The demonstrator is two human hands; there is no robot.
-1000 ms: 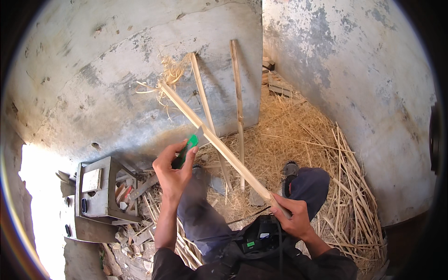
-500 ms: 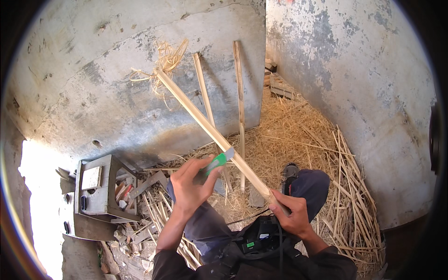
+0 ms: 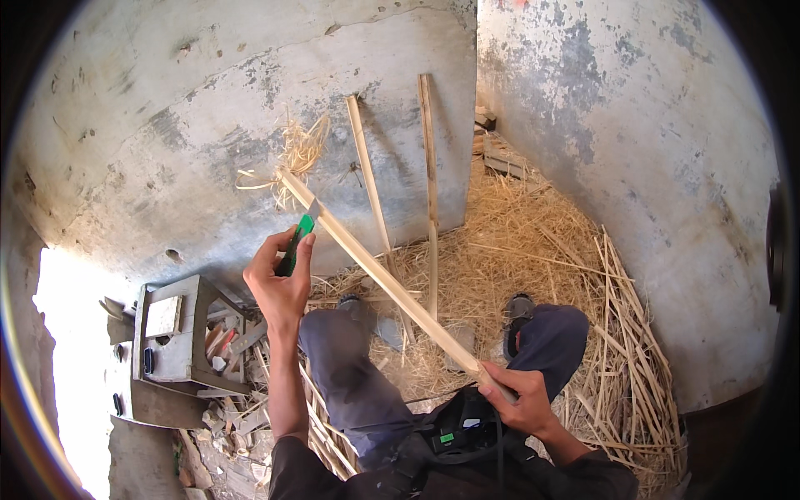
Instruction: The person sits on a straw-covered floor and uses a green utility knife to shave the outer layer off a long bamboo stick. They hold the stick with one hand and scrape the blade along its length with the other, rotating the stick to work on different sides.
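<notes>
My right hand [image 3: 518, 398] is wrapped round the near end of a long pale wooden strip [image 3: 392, 287], which slants up and away to the left. Between the fingers and thumb of my left hand [image 3: 282, 279] is a green-handled utility knife [image 3: 297, 245]. Its blade lies against the strip close to the far end. A tangle of thin curled shavings [image 3: 302, 148] hangs at that far tip. The strip is held in the air, in front of the wall.
Two more wooden strips [image 3: 428, 167] lean against the worn wall [image 3: 208, 167]. Straw-like shavings [image 3: 517, 233] cover the floor, with a pile of thin sticks [image 3: 637, 375] at the right. A wooden cabinet [image 3: 179, 342] stands at the left beside scraps. My legs are bent below the strip.
My left hand has slid the knife up and leftward along the strip, from near its middle to near its far end. The strip's far end has dropped lower; my right hand keeps its grip.
</notes>
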